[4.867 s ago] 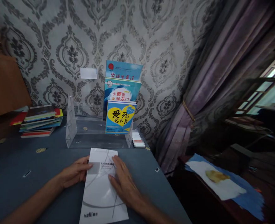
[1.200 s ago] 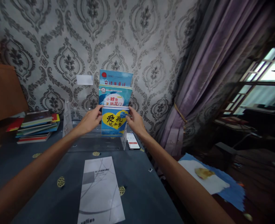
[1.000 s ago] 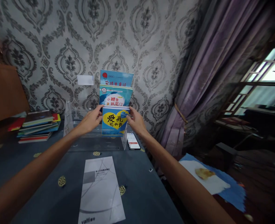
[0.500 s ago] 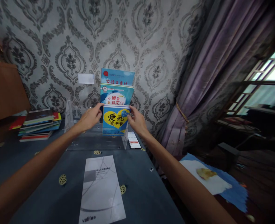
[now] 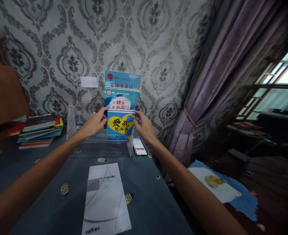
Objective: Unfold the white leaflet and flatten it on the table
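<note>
A blue book with a yellow heart point(image 5: 120, 127) stands upright at the front tier of a clear acrylic rack point(image 5: 90, 150). My left hand point(image 5: 96, 122) grips its upper left corner with closed fingers. At the upper right corner my right hand point(image 5: 144, 125) pinches the same book, thumb near the cover. Behind it, a teal book point(image 5: 121, 98) rises one tier higher, its lower part hidden. Farthest back and highest is a light blue book point(image 5: 123, 79) with a red mark, also partly covered.
A white booklet point(image 5: 107, 202) lies on the dark tablecloth point(image 5: 158, 209) in front. Several stacked books point(image 5: 38, 129) sit at the left. A phone point(image 5: 140, 147) rests beside the rack's right side. A purple curtain point(image 5: 200, 85) hangs at the right.
The view has shifted very slightly. Both hands keep their places on the blue book with the yellow heart, and the books stay where they were.
</note>
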Motion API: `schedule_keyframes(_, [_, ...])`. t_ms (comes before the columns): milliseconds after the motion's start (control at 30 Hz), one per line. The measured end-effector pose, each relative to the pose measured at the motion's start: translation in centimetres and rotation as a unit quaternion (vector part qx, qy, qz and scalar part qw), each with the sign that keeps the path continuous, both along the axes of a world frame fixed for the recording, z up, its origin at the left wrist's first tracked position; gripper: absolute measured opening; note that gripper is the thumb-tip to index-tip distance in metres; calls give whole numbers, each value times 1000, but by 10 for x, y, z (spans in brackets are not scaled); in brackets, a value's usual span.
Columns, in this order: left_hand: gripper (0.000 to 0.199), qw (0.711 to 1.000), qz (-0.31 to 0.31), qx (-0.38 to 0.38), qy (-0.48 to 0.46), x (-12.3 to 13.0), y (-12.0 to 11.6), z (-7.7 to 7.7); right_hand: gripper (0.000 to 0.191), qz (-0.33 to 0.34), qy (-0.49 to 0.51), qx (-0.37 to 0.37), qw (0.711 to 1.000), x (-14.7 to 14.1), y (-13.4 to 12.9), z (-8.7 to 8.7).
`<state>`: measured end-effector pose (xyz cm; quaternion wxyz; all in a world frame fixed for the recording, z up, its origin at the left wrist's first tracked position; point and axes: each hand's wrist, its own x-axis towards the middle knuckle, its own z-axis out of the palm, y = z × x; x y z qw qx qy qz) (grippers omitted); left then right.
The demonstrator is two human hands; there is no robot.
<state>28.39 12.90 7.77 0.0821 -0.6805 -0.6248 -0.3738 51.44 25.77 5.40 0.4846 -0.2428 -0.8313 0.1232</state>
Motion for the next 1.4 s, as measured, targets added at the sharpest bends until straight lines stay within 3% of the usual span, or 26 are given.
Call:
schedule_keyframes(200, [53, 1000, -3, -5, -21, 0, -2, 1, 48, -8, 5, -8, 1000, 0, 0, 3])
schedule_keyframes(333, [48, 999, 0, 5, -42, 1, -22, -11, 46, -33, 74, 26, 996, 6, -26, -2])
schedule_keyframes(400, [41, 998, 2, -12, -57, 2, -42, -33, 38, -34, 102, 38, 993, 10, -51, -17])
schedule_keyframes(467, [34, 996, 12, -61, -63, 2, -66, -66, 32, 17, 63, 31, 997, 14, -81, -43])
schedule_keyframes(533, [32, 990, 7, -133, -52, 1, -90, -105, 32, 89, -58, 8, 994, 16, -110, -75])
schedule_keyframes(633, [42, 980, 60, -187, -38, 0, -120, -158, 39, 97, -231, -53, 967, 18, -146, -121])
schedule_keyframes(700, [48, 971, 80, -224, -26, 3, -134, -180, 46, 99, -292, -87, 947, 17, -162, -143])
schedule_keyframes(767, [52, 967, 82, -238, -24, 8, -144, -192, 46, 96, -316, -93, 939, 16, -172, -155])
schedule_keyframes(900, [56, 968, 56, -232, -83, 20, -147, -197, 42, 90, -315, -85, 941, 14, -179, -160])
schedule_keyframes(1033, [58, 940, 24, -217, -263, 19, -134, -189, 43, 92, -310, -80, 943, 14, -178, -159])
schedule_keyframes(1233, [67, 791, 66, -213, -569, 16, -115, -158, 43, 98, -324, -78, 938, 14, -177, -157])
schedule_keyframes(1300, [71, 747, 58, -230, -621, 20, -115, -151, 43, 97, -332, -80, 935, 14, -177, -156])
schedule_keyframes(1400, [71, 701, -7, -288, -652, 29, -118, -148, 43, 97, -330, -83, 935, 15, -177, -158])
